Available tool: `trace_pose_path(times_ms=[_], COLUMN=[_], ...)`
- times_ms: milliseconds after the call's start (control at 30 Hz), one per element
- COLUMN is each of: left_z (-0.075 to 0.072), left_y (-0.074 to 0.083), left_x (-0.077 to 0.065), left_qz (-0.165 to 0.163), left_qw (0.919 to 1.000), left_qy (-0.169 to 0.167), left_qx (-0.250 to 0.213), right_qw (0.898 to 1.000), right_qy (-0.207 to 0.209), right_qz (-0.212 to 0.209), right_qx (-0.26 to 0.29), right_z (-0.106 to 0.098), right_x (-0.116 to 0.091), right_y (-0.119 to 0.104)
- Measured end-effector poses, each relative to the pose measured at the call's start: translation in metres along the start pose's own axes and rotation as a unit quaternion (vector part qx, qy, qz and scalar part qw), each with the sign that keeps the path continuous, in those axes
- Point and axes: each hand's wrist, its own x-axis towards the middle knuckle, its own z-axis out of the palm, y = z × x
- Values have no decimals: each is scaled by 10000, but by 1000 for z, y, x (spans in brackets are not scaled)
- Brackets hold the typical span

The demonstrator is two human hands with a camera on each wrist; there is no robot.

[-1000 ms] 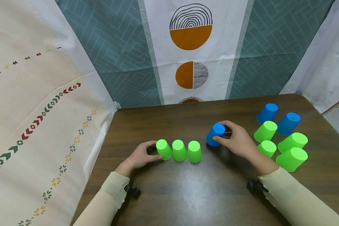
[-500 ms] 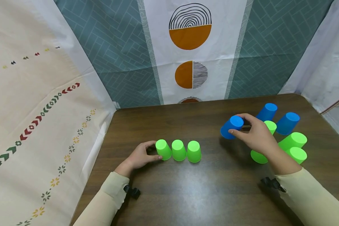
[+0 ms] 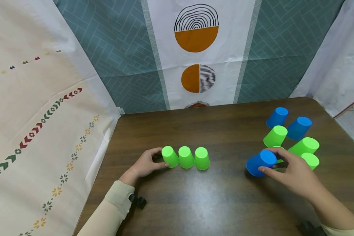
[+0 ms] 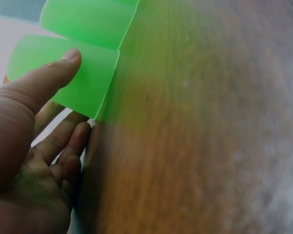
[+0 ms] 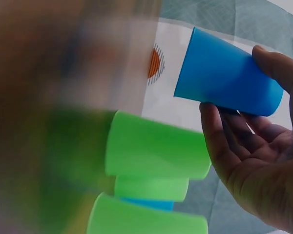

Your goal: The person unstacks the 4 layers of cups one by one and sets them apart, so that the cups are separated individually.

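Observation:
My left hand point(image 3: 143, 166) grips the leftmost green plastic cup point(image 3: 169, 156), upside down on the table, the first in a row of three. In the left wrist view the thumb lies on that cup's side point(image 4: 88, 80), fingers beneath and behind. Beside it stand the middle green cup point(image 3: 186, 157) and the right green cup point(image 3: 202, 159). My right hand point(image 3: 296, 172) holds a blue cup point(image 3: 259, 164) between thumb and fingers, base up and tilted. The right wrist view shows this blue cup point(image 5: 224, 73) apart from the tabletop. The hand partly covers a green cup behind it.
At the right stand several more upturned cups: a green cup point(image 3: 275, 136), another green cup point(image 3: 305, 146), and two blue cups, one at the back point(image 3: 277, 117) and one nearer point(image 3: 299, 128). The brown table point(image 3: 165, 127) meets a patterned cloth point(image 3: 129, 65) behind.
My right hand has carried the blue cup from just right of the green row, rightward and then nearer the front, beside the right group. The left hand and its row stay put.

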Motion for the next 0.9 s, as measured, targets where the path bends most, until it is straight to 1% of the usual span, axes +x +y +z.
trace_pose_path(times_ms=[167,333,600,900], left_z=[0,0,1,1], left_y=[-2,-3,-3,-3], left_x=[0,0,1,1], left_qz=[-9,6,-13,12], left_qw=[10000,10000,10000,10000], left_qy=[23,17,25,15], left_qx=[-19,-11,-19,2], right_qw=[9998,9992,9972,9963], right_qy=[46,184,262,133], right_qz=[47,55,278,528], right_qx=[-206,-354,-646,-665], right_z=[-4,-5,-3,-4], right_x=[-20,-30,-37,-39], right_y=[11,23,36,40])
